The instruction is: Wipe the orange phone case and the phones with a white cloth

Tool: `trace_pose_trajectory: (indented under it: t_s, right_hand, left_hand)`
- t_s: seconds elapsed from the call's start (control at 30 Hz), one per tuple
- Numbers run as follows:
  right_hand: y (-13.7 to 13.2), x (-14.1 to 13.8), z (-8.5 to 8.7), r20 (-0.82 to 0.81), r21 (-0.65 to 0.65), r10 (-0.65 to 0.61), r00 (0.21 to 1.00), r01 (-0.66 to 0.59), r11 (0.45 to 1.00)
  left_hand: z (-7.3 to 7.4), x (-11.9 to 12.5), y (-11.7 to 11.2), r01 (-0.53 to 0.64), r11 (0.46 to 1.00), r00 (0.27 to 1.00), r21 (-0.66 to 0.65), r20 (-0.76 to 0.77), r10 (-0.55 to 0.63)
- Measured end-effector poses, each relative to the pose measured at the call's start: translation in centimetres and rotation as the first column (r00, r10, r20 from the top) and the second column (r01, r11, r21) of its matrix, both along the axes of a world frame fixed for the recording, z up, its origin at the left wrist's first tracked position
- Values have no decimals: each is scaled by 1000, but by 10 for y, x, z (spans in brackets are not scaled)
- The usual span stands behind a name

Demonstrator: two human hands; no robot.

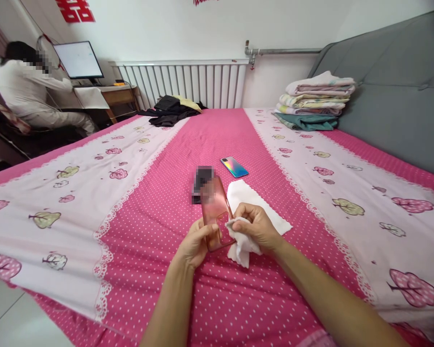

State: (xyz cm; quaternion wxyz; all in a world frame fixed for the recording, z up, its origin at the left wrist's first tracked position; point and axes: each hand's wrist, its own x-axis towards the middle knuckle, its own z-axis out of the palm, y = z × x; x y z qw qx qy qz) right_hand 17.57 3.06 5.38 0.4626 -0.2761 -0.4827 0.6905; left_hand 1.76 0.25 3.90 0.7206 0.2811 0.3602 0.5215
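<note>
Two bare hands are working over a pink polka-dot bedspread: the left hand is gripping the near end of a translucent pink phone case, its long axis running away from the person toward the far side, while the right hand is closing on a crumpled white wipe pressed against the case's right edge. A second white cloth is lying just beyond, a phone farther off.
</note>
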Motion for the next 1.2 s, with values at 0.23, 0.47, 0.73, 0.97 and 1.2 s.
trace_pose_trajectory:
  t_s: [0.23, 0.47, 0.73, 0.97, 1.2]
  right_hand:
    - [1, -2, -10, 214, 212, -75, 974, 28, 977]
    - [-4, -5, -12, 325, 381, -150, 934, 16, 924]
    - [-2, -4, -13, 252, 397, -330, 910, 214, 892]
    - [0, -2, -13, 199, 333, -388, 900, 310, 891]
    - [2, 0, -7, 117, 293, -456, 882, 408, 865]
  left_hand:
    - [3, 8, 3, -133, 991, 989, 13, -59, 134]
    - [-8, 11, 4, -97, 990, 990, 103, -96, 107]
    - [-4, 15, -1, -8, 996, 986, 87, -163, 22]
    - [-9, 16, 1, 33, 985, 972, 170, -236, 8]
    - [-7, 13, 1, 81, 981, 957, 175, -288, -27]
